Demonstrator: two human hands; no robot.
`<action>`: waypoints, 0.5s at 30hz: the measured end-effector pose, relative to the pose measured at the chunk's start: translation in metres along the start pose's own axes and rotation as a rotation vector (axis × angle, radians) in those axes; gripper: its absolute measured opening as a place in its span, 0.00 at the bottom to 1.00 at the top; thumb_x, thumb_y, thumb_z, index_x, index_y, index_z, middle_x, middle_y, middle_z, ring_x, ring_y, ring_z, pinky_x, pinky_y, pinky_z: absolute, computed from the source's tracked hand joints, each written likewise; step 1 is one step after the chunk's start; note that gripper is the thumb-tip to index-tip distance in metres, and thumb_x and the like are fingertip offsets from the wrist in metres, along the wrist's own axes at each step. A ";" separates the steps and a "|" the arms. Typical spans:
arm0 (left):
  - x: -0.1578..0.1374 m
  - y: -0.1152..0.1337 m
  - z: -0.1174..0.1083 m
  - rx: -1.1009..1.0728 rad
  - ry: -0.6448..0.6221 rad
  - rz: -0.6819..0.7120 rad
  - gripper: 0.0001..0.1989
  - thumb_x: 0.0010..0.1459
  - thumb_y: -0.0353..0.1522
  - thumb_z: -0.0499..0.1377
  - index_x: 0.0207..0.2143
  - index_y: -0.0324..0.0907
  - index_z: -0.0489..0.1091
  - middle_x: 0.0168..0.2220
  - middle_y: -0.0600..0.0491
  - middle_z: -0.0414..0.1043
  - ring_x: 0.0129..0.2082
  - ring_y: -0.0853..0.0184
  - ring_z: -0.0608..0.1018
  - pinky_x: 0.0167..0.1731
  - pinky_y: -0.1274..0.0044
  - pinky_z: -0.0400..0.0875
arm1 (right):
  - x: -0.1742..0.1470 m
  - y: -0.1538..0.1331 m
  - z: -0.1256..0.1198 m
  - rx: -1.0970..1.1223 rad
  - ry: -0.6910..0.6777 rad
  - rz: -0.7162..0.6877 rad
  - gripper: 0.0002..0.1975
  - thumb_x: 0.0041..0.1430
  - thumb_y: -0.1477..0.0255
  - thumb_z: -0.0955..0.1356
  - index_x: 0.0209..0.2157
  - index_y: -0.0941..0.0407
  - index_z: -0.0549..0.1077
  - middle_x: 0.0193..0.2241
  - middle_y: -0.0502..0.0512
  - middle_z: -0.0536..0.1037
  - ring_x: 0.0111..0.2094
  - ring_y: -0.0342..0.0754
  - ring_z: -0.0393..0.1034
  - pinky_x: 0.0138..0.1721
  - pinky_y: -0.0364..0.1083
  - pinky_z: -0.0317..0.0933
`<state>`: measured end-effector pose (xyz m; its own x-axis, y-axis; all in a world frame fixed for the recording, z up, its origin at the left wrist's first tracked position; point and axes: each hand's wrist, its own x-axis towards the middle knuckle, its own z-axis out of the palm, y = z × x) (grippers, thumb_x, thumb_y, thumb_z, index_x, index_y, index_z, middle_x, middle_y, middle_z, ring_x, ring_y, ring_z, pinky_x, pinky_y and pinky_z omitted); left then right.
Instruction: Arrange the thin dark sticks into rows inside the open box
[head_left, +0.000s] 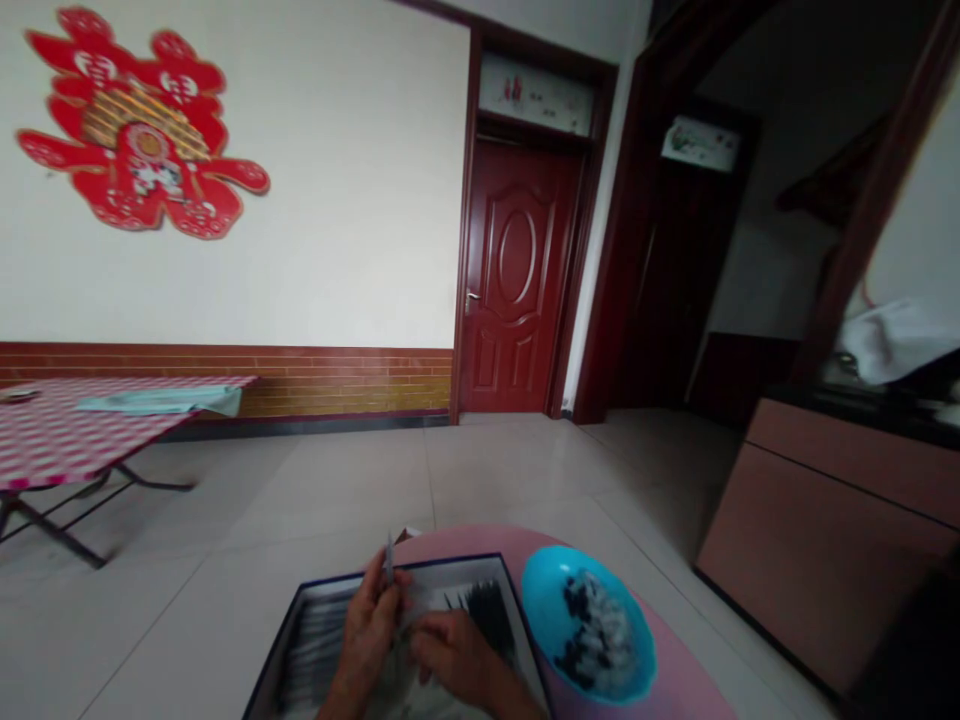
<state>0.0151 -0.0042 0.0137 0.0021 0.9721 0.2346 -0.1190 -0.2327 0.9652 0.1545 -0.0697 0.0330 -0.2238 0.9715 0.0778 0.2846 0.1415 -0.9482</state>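
My left hand (370,612) is closed around a thin, pale, see-through stick (390,558) that points upward; its exact kind is blurred. Just to the right, my right hand (457,655) has its thumb and fingers pinched together, and what they hold is too small to make out. Both hands are over a shallow, dark-rimmed box (397,571). Along the box's left side lie many slim grey, clear-looking sticks (311,645). A bunch of thin dark rods (489,615) lies at its right. Beside the box, a blue bowl (544,590) holds small black and whitish pieces (600,630).
The box and bowl rest on a round pink table (682,685). At the left stands a folding table (45,440) with a checked cloth and a pale green cloth (161,400). A brownish cabinet (832,520) is at the right, and a red door (517,270) is ahead.
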 end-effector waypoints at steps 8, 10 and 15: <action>-0.003 -0.014 -0.004 0.562 -0.112 0.309 0.21 0.61 0.42 0.50 0.52 0.46 0.71 0.34 0.55 0.80 0.28 0.64 0.81 0.29 0.77 0.75 | 0.001 0.005 -0.083 -0.571 0.519 0.055 0.14 0.57 0.74 0.60 0.37 0.55 0.77 0.33 0.52 0.81 0.35 0.45 0.74 0.38 0.40 0.65; -0.004 -0.023 -0.004 0.637 -0.137 0.436 0.19 0.62 0.41 0.50 0.52 0.48 0.71 0.39 0.54 0.80 0.34 0.63 0.82 0.34 0.76 0.76 | -0.010 0.015 -0.120 -0.696 0.589 0.131 0.15 0.56 0.77 0.61 0.40 0.58 0.77 0.40 0.57 0.80 0.43 0.46 0.73 0.47 0.41 0.62; -0.004 -0.033 -0.003 0.716 -0.175 0.620 0.17 0.62 0.39 0.50 0.51 0.49 0.71 0.45 0.54 0.78 0.39 0.63 0.81 0.39 0.75 0.77 | -0.051 0.048 -0.189 -0.927 0.667 0.387 0.20 0.53 0.84 0.59 0.41 0.61 0.77 0.41 0.66 0.79 0.42 0.52 0.74 0.47 0.46 0.61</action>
<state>0.0160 -0.0004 -0.0197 0.2975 0.6656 0.6844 0.4857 -0.7227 0.4917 0.3556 -0.0763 0.0422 0.4723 0.8480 0.2407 0.8489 -0.3639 -0.3834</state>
